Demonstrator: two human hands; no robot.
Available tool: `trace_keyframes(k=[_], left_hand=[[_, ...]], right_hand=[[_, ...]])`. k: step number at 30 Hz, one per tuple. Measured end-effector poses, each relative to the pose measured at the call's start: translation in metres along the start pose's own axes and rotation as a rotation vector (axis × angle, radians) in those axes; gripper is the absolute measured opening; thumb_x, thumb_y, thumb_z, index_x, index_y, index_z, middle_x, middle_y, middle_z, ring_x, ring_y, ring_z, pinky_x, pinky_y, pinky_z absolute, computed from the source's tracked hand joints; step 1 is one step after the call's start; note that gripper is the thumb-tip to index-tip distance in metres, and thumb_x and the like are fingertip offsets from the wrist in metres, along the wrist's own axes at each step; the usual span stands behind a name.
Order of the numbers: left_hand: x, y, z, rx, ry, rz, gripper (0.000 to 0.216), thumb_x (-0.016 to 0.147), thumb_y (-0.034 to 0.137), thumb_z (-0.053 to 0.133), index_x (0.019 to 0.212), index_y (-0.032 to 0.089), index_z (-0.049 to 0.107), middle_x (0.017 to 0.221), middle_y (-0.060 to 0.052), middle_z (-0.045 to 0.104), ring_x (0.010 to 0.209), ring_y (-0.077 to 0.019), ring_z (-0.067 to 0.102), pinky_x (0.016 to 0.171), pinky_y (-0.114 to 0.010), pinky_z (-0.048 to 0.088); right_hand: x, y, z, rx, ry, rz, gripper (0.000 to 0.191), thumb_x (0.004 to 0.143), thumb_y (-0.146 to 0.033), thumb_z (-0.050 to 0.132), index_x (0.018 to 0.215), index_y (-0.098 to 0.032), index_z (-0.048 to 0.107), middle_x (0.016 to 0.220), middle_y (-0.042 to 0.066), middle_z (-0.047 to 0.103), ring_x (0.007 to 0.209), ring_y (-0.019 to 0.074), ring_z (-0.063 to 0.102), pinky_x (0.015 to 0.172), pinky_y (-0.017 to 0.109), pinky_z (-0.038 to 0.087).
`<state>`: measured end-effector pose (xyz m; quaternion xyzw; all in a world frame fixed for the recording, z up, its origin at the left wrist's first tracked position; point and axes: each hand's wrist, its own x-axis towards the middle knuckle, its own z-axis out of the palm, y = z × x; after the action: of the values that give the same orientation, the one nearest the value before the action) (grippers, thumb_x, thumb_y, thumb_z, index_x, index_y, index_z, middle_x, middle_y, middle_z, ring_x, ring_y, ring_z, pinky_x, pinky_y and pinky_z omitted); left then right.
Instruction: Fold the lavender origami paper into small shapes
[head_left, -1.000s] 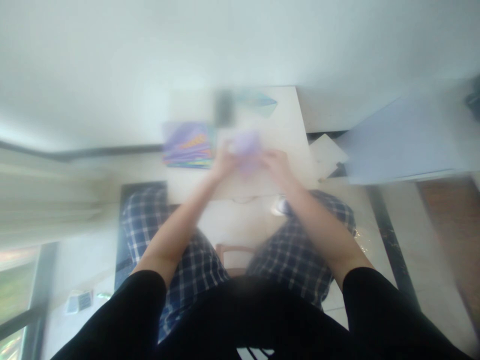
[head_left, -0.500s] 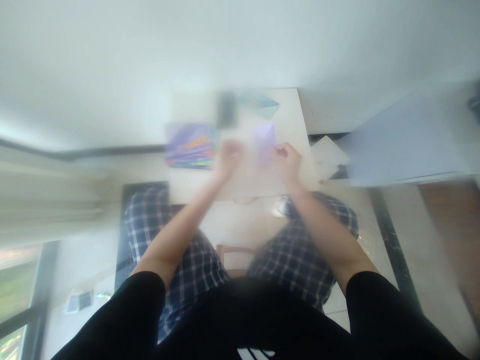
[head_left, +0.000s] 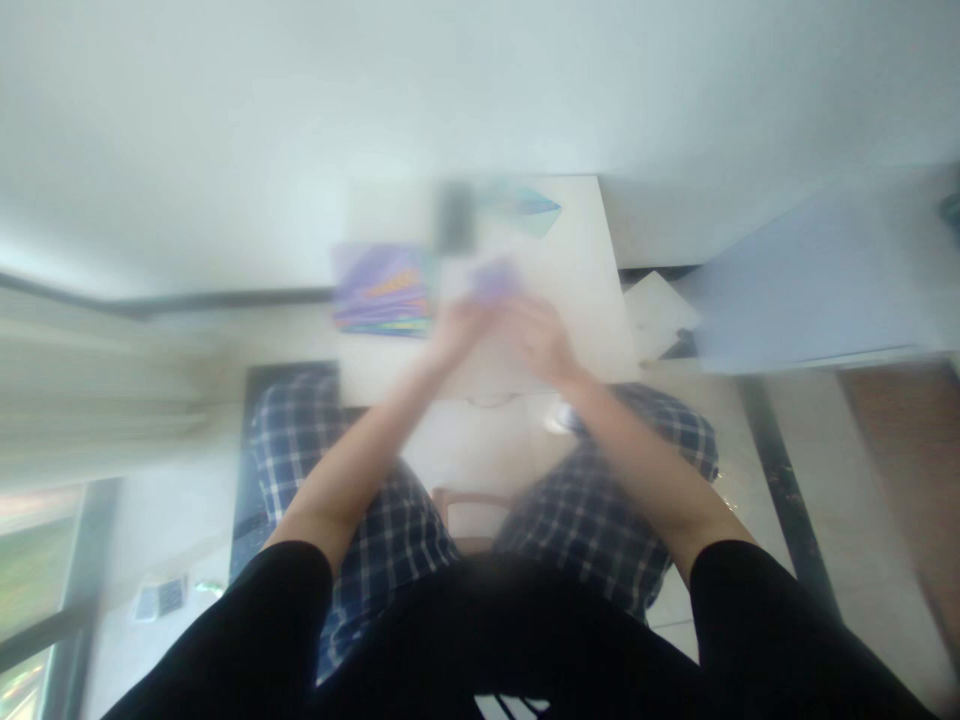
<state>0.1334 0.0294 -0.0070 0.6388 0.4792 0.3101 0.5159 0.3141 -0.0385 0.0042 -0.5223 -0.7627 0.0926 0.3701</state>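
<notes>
The picture is blurred by motion. Both my hands are over a small white table point(head_left: 585, 290), close together. My left hand point(head_left: 457, 330) and my right hand point(head_left: 540, 335) meet around a small light purple paper piece point(head_left: 495, 280), which shows just above the fingers. The fingers of both hands are smeared, so I cannot tell how they grip it. My forearms reach out over my checked trousers.
A stack of coloured paper sheets point(head_left: 382, 290) lies on the table at the left. A dark object point(head_left: 454, 215) and a teal folded paper point(head_left: 529, 208) sit at the far edge. White sheets point(head_left: 656, 310) and a pale blue surface point(head_left: 810, 290) are at the right.
The purple paper has moved left, from beside my right hand to between both hands. My right hand has shifted left toward my left hand.
</notes>
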Motion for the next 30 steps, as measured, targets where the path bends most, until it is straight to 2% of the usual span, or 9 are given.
trace_keyframes(k=[2,6,8,12,16,22,30], left_hand=[[0.005,-0.003,-0.005,0.026,0.012,0.011,0.031,0.087,0.047,0.067,0.097,0.019,0.075,0.101,-0.009,0.078,0.100,-0.0233,0.072,0.092,-0.032,0.056],[0.009,-0.005,-0.011,0.099,0.102,-0.043,0.023,0.087,0.041,0.065,0.094,0.021,0.074,0.088,-0.005,0.077,0.090,-0.0220,0.071,0.081,-0.028,0.055],[0.010,-0.004,-0.013,0.162,0.119,-0.060,0.018,0.087,0.036,0.063,0.090,0.021,0.073,0.085,-0.005,0.075,0.091,-0.0224,0.070,0.081,-0.029,0.054],[0.014,-0.007,-0.013,0.301,0.071,-0.025,0.009,0.085,0.024,0.062,0.080,0.020,0.069,0.084,-0.006,0.071,0.098,-0.0230,0.067,0.088,-0.029,0.050],[0.018,-0.020,-0.011,0.368,0.058,0.025,0.008,0.084,0.023,0.061,0.081,0.019,0.067,0.083,-0.008,0.070,0.099,-0.0243,0.066,0.093,-0.031,0.047],[0.019,-0.038,-0.011,0.344,0.068,0.096,0.021,0.086,0.039,0.060,0.081,0.020,0.064,0.081,-0.010,0.069,0.096,-0.0260,0.064,0.094,-0.035,0.047],[0.018,-0.034,-0.008,0.278,0.070,0.030,0.020,0.086,0.034,0.061,0.074,0.018,0.061,0.081,-0.011,0.069,0.100,-0.0291,0.067,0.097,-0.039,0.048]], right_hand=[[0.001,0.008,-0.005,0.016,-0.011,-0.077,0.037,0.099,-0.038,0.045,0.117,-0.023,0.074,0.125,0.009,0.073,0.125,0.0280,0.063,0.114,0.054,0.044],[0.003,0.022,-0.021,0.038,-0.034,-0.122,0.040,0.098,-0.044,0.048,0.127,-0.027,0.069,0.131,0.008,0.070,0.130,0.0286,0.059,0.114,0.056,0.044],[0.001,0.026,-0.027,0.056,-0.036,-0.145,0.044,0.095,-0.050,0.053,0.131,-0.027,0.066,0.133,0.010,0.069,0.130,0.0291,0.059,0.114,0.055,0.045],[-0.005,0.027,-0.028,0.058,-0.025,-0.096,0.055,0.090,-0.055,0.061,0.136,-0.026,0.062,0.133,0.011,0.068,0.127,0.0290,0.061,0.110,0.051,0.051],[-0.009,0.025,-0.026,0.037,0.025,-0.080,0.052,0.090,-0.055,0.062,0.130,-0.023,0.067,0.124,0.012,0.072,0.119,0.0274,0.066,0.105,0.047,0.056],[-0.008,0.023,-0.026,0.050,0.072,-0.108,0.047,0.088,-0.054,0.067,0.122,-0.022,0.072,0.116,0.012,0.075,0.111,0.0263,0.069,0.099,0.045,0.059],[-0.006,0.020,-0.025,-0.011,0.161,-0.114,0.030,0.088,-0.050,0.067,0.103,-0.026,0.076,0.104,0.009,0.077,0.100,0.0250,0.071,0.089,0.045,0.062]])
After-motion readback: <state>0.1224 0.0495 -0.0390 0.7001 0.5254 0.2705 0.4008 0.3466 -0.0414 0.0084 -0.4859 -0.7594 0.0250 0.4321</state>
